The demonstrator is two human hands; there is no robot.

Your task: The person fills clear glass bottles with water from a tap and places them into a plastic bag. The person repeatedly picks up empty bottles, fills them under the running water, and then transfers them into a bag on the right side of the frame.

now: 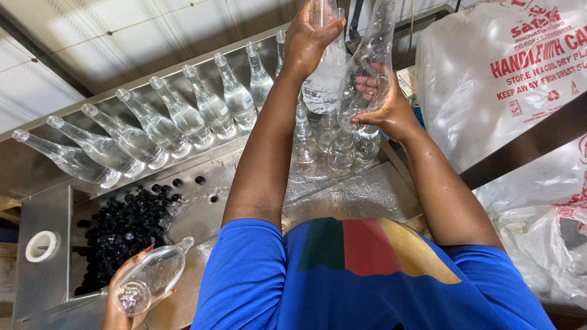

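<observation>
My left hand [312, 36] is closed round a clear plastic bottle [324, 82] filled with clear liquid, held upright above the steel machine [361, 195]. Beside it, my right hand [386, 109] grips the lower part of a second clear bottle [372, 52]. The two bottles touch or nearly touch. Under both hands stands a cluster of several filled bottles [333, 150] on the wet steel deck.
Several uncapped bottles [183, 116] lean in a row along the steel rail at the left. A tray of black caps [122, 232] lies below them. Another person's hand [125, 305] holds a bottle [153, 275] at the bottom left. Large printed plastic bags [501, 91] fill the right side.
</observation>
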